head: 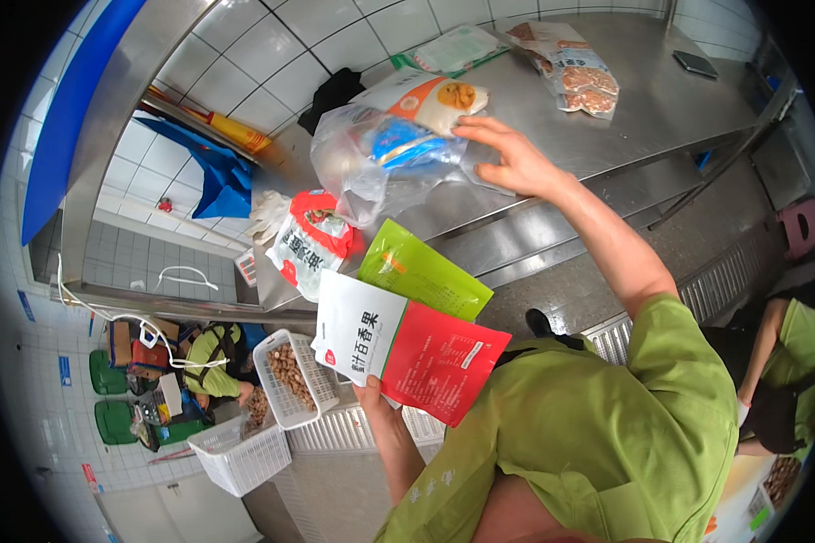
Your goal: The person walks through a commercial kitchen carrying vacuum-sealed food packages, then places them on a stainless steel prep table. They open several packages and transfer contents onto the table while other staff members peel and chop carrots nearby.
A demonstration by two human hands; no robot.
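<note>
My left hand, at lower centre, grips the lower edge of a white and red packet. A green packet lies against it, partly covered by it. Over the steel table my right hand has its fingers spread at the right side of a clear plastic bag with a blue packet inside; whether the fingertips touch the bag or the pouch is unclear. A white and orange pouch lies just behind. Nearer the table's left end is a red and white bag.
The steel table also holds meat packs, a green and white pack, a phone-like dark object and a black cloth. White baskets stand near a crouching co-worker at left; another co-worker is at right.
</note>
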